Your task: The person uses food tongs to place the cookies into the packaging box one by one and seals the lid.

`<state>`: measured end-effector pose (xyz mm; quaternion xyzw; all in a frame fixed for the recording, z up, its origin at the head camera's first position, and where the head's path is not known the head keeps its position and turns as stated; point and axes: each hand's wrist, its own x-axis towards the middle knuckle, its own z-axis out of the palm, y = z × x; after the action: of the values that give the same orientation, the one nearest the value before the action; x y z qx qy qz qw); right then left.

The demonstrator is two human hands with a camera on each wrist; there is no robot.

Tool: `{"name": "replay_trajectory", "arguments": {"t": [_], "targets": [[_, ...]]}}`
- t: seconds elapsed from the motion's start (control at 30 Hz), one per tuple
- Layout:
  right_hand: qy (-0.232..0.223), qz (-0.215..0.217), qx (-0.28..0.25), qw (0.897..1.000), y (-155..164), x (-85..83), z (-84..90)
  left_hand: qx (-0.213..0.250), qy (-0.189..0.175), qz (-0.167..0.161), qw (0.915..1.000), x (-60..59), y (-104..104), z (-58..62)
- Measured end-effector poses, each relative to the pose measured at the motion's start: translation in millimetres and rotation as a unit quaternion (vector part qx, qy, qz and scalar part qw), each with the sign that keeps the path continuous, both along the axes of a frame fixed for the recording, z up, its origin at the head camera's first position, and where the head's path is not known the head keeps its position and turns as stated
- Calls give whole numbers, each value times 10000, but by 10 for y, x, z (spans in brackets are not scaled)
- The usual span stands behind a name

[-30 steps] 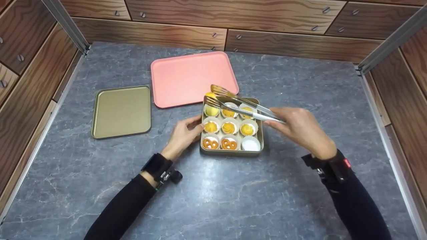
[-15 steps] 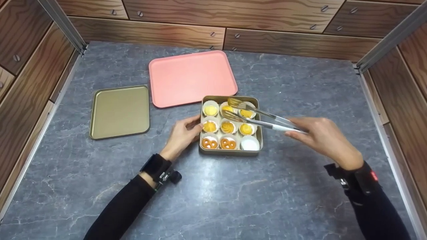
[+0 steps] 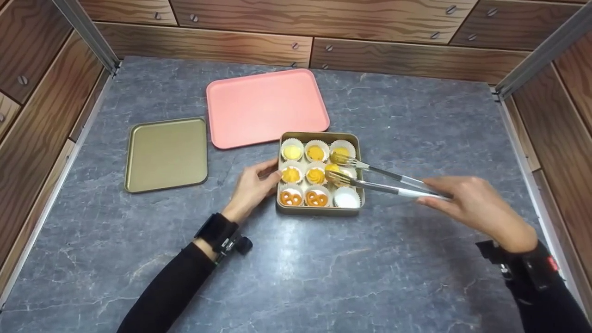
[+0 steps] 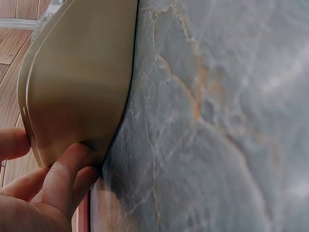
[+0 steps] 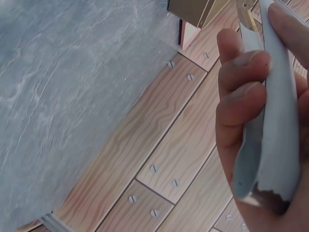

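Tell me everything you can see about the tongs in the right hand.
The tongs look like metal: two slim silvery arms ending in gold-toned, slotted, fork-like tips. The right hand pinches the arms near their joined back end. They lie nearly level, pointing left over the gold tin, tips slightly apart around a yellow cookie at the middle-right paper cup. The right wrist view shows only the pale handle between the fingers.

text: none readable | labels: 0 | brands: 0 | numbers: 0
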<state>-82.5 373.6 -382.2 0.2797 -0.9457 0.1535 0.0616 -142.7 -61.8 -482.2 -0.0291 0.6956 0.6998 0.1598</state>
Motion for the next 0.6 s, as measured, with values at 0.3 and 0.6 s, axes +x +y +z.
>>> {"name": "replay_trajectory", "arguments": {"t": [0.3,0.6], "targets": [[25,91,161,9998,133,101,131,168,-46,44,9998,6,13,-7],[166,223,869,9958,138,150,340,-112,-63,-9,9999,0,-1,1]]}}
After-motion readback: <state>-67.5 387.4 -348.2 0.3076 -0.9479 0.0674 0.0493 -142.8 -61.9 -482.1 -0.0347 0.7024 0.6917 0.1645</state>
